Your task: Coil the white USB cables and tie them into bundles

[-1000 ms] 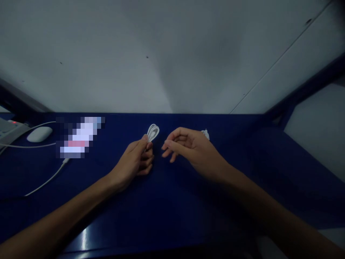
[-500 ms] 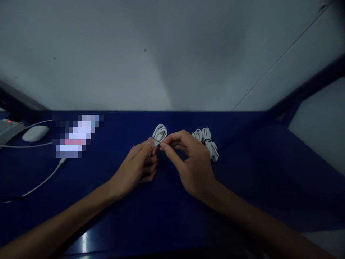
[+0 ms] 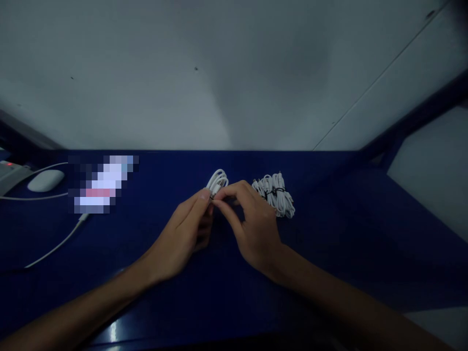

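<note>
A small coiled white cable (image 3: 217, 182) sticks up between both my hands over the dark blue table (image 3: 226, 273). My left hand (image 3: 186, 229) is closed round the coil's lower part, thumb up against it. My right hand (image 3: 248, 222) pinches the same coil from the right with thumb and forefinger. A thin dark tie seems to cross the coil, but it is too small to be sure. To the right of my right hand lies a bundle of white cables (image 3: 276, 194) bound with a dark tie.
At the far left sit a white mouse (image 3: 44, 180) and a grey device (image 3: 9, 176) with a red light. A white cord (image 3: 54, 246) runs from a pixelated object (image 3: 102, 185) toward the table's front. A pale wall stands behind the table.
My right hand came in from the right and closed its fingertips on the coil held by my left hand. The bundle of cables behind it came into view.
</note>
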The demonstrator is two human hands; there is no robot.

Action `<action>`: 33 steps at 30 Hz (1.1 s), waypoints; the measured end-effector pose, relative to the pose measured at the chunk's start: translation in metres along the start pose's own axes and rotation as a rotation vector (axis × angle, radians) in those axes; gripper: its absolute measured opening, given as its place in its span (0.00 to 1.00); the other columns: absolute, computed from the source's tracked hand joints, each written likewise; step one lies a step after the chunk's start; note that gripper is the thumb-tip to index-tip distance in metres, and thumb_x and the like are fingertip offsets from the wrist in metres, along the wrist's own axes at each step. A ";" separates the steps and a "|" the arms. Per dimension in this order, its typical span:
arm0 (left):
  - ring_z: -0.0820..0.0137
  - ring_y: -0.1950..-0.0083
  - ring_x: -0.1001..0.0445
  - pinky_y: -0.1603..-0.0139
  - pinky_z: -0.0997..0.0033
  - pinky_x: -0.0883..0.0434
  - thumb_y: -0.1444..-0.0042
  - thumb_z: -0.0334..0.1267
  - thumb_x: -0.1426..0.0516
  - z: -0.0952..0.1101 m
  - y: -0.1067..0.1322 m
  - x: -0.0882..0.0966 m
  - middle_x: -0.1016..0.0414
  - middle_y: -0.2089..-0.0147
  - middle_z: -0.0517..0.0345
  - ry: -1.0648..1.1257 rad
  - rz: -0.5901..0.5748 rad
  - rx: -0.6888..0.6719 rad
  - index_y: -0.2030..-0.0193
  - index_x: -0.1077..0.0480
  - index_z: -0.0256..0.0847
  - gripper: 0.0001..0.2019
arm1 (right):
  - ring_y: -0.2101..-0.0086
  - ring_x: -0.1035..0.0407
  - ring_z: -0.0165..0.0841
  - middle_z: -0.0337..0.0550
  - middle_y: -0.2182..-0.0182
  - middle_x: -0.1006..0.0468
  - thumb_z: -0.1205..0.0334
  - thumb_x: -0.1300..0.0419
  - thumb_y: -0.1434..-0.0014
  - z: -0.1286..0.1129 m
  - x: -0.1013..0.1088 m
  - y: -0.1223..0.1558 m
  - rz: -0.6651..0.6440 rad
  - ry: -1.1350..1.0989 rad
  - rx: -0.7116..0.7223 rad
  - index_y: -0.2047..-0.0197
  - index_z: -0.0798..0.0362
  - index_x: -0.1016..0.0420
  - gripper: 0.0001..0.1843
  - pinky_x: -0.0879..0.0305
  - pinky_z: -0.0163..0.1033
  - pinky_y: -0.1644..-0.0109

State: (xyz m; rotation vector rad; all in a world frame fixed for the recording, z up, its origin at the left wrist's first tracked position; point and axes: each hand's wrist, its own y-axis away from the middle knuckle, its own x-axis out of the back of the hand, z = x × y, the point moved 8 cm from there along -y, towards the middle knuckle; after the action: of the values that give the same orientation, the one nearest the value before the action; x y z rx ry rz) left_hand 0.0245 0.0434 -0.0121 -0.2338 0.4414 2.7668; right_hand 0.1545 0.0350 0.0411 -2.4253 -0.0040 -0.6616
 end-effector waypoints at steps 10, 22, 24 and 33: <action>0.77 0.78 0.48 0.81 0.79 0.46 0.28 0.57 0.42 0.009 0.000 -0.003 0.49 0.76 0.67 0.059 0.005 -0.014 0.70 0.37 0.41 0.24 | 0.57 0.25 0.36 0.40 0.57 0.20 0.68 0.37 0.25 -0.001 0.005 0.004 0.079 -0.053 0.013 0.51 0.46 0.29 0.07 0.28 0.47 0.50; 0.79 0.79 0.53 0.82 0.79 0.47 0.26 0.54 0.42 0.017 -0.001 -0.010 0.52 0.76 0.68 0.107 -0.163 -0.055 0.73 0.39 0.40 0.27 | 0.50 0.18 0.38 0.40 0.52 0.15 0.62 0.28 0.31 0.027 -0.013 -0.002 -0.300 -0.869 -0.412 0.34 0.44 0.27 0.25 0.22 0.51 0.37; 0.78 0.79 0.53 0.82 0.79 0.46 0.25 0.54 0.43 0.016 -0.001 -0.010 0.53 0.77 0.68 0.097 -0.212 -0.054 0.74 0.40 0.41 0.28 | 0.50 0.18 0.38 0.40 0.51 0.15 0.62 0.29 0.30 0.023 -0.012 -0.003 -0.362 -0.872 -0.379 0.36 0.43 0.22 0.21 0.21 0.52 0.37; 0.77 0.79 0.54 0.81 0.76 0.50 0.26 0.58 0.43 0.017 0.000 -0.006 0.51 0.78 0.68 -0.037 -0.151 -0.067 0.74 0.38 0.42 0.28 | 0.54 0.19 0.37 0.39 0.56 0.14 0.62 0.29 0.30 0.018 0.005 -0.008 -0.239 -0.462 -0.222 0.52 0.46 0.17 0.04 0.22 0.47 0.46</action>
State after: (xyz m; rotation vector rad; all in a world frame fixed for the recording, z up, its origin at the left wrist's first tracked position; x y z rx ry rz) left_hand 0.0284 0.0469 0.0049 -0.2220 0.3087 2.6361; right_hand 0.1661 0.0506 0.0358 -2.7670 -0.4353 -0.1930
